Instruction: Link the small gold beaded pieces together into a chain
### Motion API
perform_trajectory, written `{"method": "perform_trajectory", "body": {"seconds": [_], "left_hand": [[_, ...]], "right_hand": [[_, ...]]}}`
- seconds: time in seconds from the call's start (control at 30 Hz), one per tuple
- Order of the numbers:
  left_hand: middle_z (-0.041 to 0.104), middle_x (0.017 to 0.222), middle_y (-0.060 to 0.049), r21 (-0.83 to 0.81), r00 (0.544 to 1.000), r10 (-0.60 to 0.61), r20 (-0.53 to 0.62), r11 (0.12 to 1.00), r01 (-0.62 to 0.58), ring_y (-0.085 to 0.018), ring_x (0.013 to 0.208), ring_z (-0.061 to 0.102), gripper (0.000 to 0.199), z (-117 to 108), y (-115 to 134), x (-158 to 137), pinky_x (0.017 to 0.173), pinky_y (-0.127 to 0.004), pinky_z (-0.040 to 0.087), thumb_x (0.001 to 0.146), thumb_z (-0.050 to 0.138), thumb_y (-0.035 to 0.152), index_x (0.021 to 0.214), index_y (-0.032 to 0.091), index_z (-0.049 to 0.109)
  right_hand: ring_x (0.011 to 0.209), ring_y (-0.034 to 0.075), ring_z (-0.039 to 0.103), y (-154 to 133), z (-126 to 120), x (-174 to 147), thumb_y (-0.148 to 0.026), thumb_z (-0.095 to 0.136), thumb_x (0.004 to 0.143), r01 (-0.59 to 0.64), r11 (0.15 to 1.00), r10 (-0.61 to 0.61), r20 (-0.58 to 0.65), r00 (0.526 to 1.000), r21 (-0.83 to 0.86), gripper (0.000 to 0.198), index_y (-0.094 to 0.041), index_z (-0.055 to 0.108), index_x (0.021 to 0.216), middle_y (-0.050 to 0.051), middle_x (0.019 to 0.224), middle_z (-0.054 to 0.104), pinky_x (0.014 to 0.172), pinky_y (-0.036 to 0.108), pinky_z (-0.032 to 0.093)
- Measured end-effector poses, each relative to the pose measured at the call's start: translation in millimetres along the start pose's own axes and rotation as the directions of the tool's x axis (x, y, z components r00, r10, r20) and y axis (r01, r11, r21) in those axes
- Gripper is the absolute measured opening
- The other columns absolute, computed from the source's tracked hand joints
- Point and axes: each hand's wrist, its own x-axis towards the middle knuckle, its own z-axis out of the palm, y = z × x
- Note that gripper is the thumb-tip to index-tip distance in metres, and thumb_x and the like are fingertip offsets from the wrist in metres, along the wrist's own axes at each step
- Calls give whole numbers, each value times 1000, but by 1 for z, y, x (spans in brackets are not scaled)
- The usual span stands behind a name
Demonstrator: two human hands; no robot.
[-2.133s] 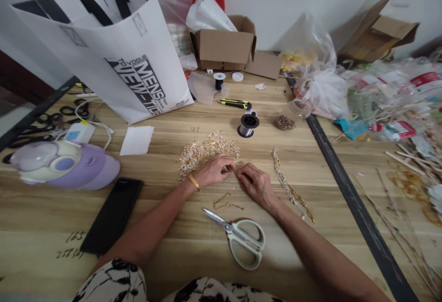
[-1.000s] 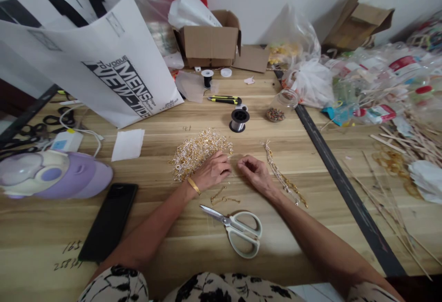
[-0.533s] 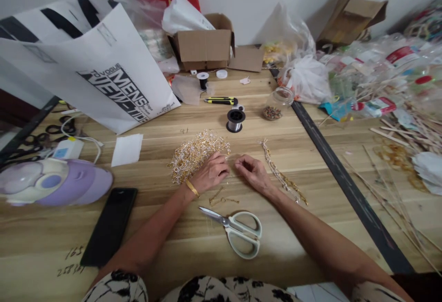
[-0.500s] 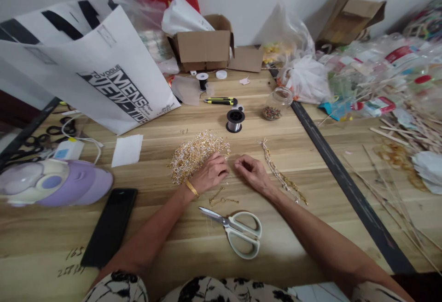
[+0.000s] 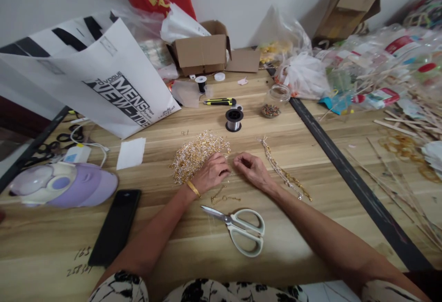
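Note:
My left hand (image 5: pixel 214 169), with a gold bracelet at its wrist, rests against the right edge of a pile of gold and clear jewellery pieces (image 5: pixel 193 152). Its fingers are curled together, and what they pinch is too small to make out. Just to the right, my right hand (image 5: pixel 252 168) is also closed, thumb against fingers, its contents hidden. A short gap separates the two hands. Below them lie small gold chain pieces (image 5: pixel 226 198) and scissors (image 5: pixel 238 228) with pale handles. Gold and silver chains (image 5: pixel 281 173) lie to the right of my right hand.
Behind the hands stand a wire spool (image 5: pixel 234 120), a utility knife (image 5: pixel 220 102) and a jar of beads (image 5: pixel 272 104). A phone (image 5: pixel 115 226) and a purple device (image 5: pixel 69 184) lie left, below a large paper bag (image 5: pixel 127 81). Plastic bottles (image 5: pixel 376 97) crowd the right.
The view has shifted slightly, so most things sit a little differently in the picture. Both hands stay closed in nearly the same place over the table.

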Motion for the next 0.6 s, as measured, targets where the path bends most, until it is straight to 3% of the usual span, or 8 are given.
{"method": "perform_trajectory", "body": {"seconds": [0.17,0.33,0.47,0.6], "left_hand": [[64,79,-5,-60,992,-74,-100,996,68,-19,87,53,9,-7,-10,1,81,-34,45,83,59,15,81,16,67],[68,81,-5,-209,926,-274,-259,952,224,-17,79,60,7,-19,-20,0,78,-31,46,82,61,16,82,15,67],[69,81,-5,-228,908,-337,-251,932,282,-16,80,61,6,-26,-24,0,78,-31,46,81,61,15,80,14,68],[69,77,-3,-192,931,-297,-212,947,258,-16,77,59,5,-31,-26,-1,78,-31,45,78,64,16,75,16,68]], "right_hand": [[60,12,46,-3,0,0,-30,53,81,7,1000,-7,-3,1000,-9,17,-15,59,76,1,66,55,56,24,36],[60,12,46,-3,-1,0,-30,53,81,-4,1000,4,6,1000,3,16,-15,58,77,1,66,55,55,24,36],[60,12,47,0,-1,0,-30,53,81,5,1000,-5,11,1000,-6,16,-15,59,77,1,68,56,56,24,36],[59,12,46,2,0,0,-31,54,81,-4,1000,4,6,1000,-4,18,-15,58,76,0,66,54,55,24,36]]}}
